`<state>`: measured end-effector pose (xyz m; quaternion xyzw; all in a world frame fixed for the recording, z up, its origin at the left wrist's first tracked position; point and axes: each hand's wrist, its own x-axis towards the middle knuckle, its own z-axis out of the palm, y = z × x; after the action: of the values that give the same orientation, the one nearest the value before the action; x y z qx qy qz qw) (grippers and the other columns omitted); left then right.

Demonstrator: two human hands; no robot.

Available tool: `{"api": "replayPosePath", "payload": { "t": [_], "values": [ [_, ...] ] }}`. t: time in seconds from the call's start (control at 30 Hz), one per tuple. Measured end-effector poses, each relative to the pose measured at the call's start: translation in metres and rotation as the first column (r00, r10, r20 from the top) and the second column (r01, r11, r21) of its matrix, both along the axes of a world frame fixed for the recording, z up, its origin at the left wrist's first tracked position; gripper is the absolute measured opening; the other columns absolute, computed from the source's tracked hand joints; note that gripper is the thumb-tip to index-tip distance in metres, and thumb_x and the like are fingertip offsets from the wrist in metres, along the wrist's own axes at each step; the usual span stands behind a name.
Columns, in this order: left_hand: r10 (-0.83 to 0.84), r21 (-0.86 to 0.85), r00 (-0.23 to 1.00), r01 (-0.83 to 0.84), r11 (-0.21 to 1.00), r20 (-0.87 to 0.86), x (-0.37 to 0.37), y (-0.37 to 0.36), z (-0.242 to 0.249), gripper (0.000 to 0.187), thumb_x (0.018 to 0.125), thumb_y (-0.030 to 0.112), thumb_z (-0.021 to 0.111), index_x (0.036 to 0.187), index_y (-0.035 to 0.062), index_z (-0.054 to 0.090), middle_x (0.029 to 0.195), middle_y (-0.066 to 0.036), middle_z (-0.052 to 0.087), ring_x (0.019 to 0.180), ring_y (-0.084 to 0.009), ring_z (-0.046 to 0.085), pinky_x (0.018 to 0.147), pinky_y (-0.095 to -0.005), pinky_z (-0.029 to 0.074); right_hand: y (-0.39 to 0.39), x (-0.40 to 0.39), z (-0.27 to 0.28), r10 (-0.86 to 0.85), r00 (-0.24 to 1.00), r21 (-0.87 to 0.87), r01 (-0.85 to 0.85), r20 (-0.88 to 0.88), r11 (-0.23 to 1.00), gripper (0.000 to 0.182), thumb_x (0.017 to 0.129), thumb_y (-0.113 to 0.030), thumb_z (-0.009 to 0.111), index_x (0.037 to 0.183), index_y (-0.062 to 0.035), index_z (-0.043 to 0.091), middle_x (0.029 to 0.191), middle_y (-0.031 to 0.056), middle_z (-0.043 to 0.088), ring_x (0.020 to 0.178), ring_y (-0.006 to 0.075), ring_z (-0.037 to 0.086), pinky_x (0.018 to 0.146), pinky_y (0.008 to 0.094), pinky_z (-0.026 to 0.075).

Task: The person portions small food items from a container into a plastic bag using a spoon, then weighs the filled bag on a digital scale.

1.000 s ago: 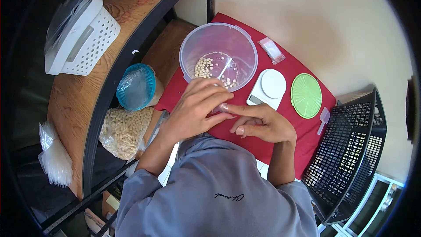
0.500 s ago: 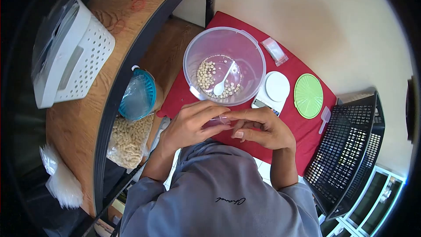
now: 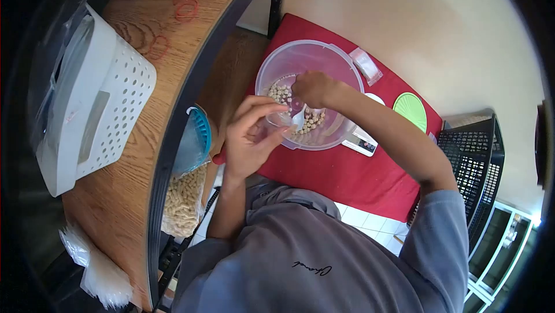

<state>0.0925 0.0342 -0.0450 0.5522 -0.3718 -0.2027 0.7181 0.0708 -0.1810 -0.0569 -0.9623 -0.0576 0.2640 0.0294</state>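
Observation:
My left hand [image 3: 245, 136] pinches a small clear plastic bag [image 3: 278, 118] between thumb and fingers, at the near left rim of a large clear tub [image 3: 341, 61]. Inside the tub lie small pale round pieces [image 3: 312, 121]. My right hand [image 3: 315, 89] reaches into the tub with its fingers closed around the handle of a white plastic spoon [image 3: 298, 120]. The spoon's bowl rests low among the pieces, close to the bag. Most of the handle is hidden by the hand.
On the red cloth [image 3: 329, 174] are a white scale [image 3: 361, 141], a green lid [image 3: 410, 111] and a pack of clear bags [image 3: 365, 65]. Black crates [image 3: 471, 151] stand right. Leftward are a wooden shelf [image 3: 139, 162], a white basket [image 3: 121, 105] and a bag of pale snacks [image 3: 184, 203].
My right hand has left the plastic bag and moved up into the tub, onto the spoon. My left hand keeps the bag and has turned it toward the tub.

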Motion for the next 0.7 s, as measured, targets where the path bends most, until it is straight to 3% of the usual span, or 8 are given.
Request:
{"api": "replayPosePath", "payload": {
  "t": [0.07,0.17,0.37,0.43,0.5,0.53,0.7],
  "values": [
    [-0.024,-0.012,0.997,0.023,1.0,-0.076,-0.005,-0.002,-0.003,0.037,0.077,-0.014,0.07,0.112,-0.0051,0.064,0.114,-0.009,0.054,0.097,-0.0122,0.06,0.08,-0.0233,0.053,0.002,0.013,-0.02,0.006,0.986,-0.116,-0.026,-0.169,0.993,0.024,0.079,-0.021,0.071,0.098,-0.0079,0.073,0.101,0.0144,0.071,0.098,0.0301,0.068,0.084,0.042,0.055],
    [-0.01,-0.015,0.996,0.008,1.0,-0.086,-0.007,-0.006,-0.013,0.036,0.077,-0.012,0.07,0.112,-0.0049,0.064,0.114,-0.009,0.054,0.097,-0.012,0.061,0.08,-0.0231,0.052,-0.002,0.012,-0.056,0.105,0.977,-0.096,-0.124,-0.184,0.988,0.026,0.081,-0.024,0.069,0.101,-0.0081,0.073,0.103,0.0129,0.071,0.099,0.0293,0.069,0.082,0.0418,0.056],
    [-0.038,-0.043,0.983,0.031,0.999,-0.178,-0.002,-0.004,-0.013,0.029,0.08,-0.009,0.07,0.108,-0.0027,0.066,0.112,-0.009,0.056,0.099,-0.0134,0.061,0.085,-0.0256,0.051,0.009,0.002,-0.063,0.173,0.96,-0.124,-0.204,-0.222,0.971,0.023,0.084,-0.025,0.065,0.1,-0.0101,0.073,0.1,0.0116,0.072,0.096,0.0294,0.069,0.08,0.0413,0.056],
    [-0.049,-0.024,0.977,0.045,0.999,-0.206,-0.002,-0.002,-0.011,0.028,0.08,-0.008,0.07,0.107,-0.0027,0.067,0.112,-0.009,0.056,0.1,-0.0137,0.06,0.086,-0.0259,0.051,0.009,0.002,-0.068,0.121,0.971,-0.119,-0.148,-0.207,0.982,0.021,0.084,-0.023,0.065,0.098,-0.0101,0.073,0.099,0.0114,0.072,0.096,0.0298,0.069,0.08,0.0413,0.056],
    [-0.098,0.106,0.995,0.097,0.99,0.01,-0.004,0.0,-0.009,0.025,0.082,-0.011,0.065,0.107,-0.007,0.065,0.111,-0.011,0.055,0.103,-0.0161,0.058,0.09,-0.0278,0.047,0.008,-0.003,-0.067,0.233,0.946,-0.046,-0.249,-0.226,0.967,0.019,0.083,-0.021,0.065,0.095,-0.0093,0.073,0.096,0.0118,0.072,0.095,0.0302,0.069,0.079,0.0417,0.056],
    [-0.103,0.103,0.995,0.102,0.989,0.006,-0.005,0.0,-0.007,0.025,0.082,-0.011,0.065,0.107,-0.007,0.065,0.111,-0.011,0.055,0.103,-0.0161,0.058,0.09,-0.0278,0.047,0.009,-0.005,-0.068,0.227,0.946,-0.047,-0.244,-0.231,0.969,0.019,0.083,-0.021,0.065,0.095,-0.0093,0.073,0.096,0.0118,0.072,0.095,0.0302,0.069,0.079,0.0417,0.056],
    [-0.093,0.019,0.975,0.099,0.995,-0.203,0.0,-0.001,-0.006,0.021,0.087,-0.005,0.065,0.108,-0.0046,0.065,0.11,-0.01,0.057,0.101,-0.0154,0.06,0.087,-0.0269,0.049,0.007,-0.004,-0.059,0.286,0.938,-0.047,-0.3,-0.195,0.953,0.018,0.08,-0.02,0.067,0.093,-0.009,0.072,0.095,0.0131,0.071,0.096,0.031,0.068,0.082,0.0422,0.055]
  ]
}}
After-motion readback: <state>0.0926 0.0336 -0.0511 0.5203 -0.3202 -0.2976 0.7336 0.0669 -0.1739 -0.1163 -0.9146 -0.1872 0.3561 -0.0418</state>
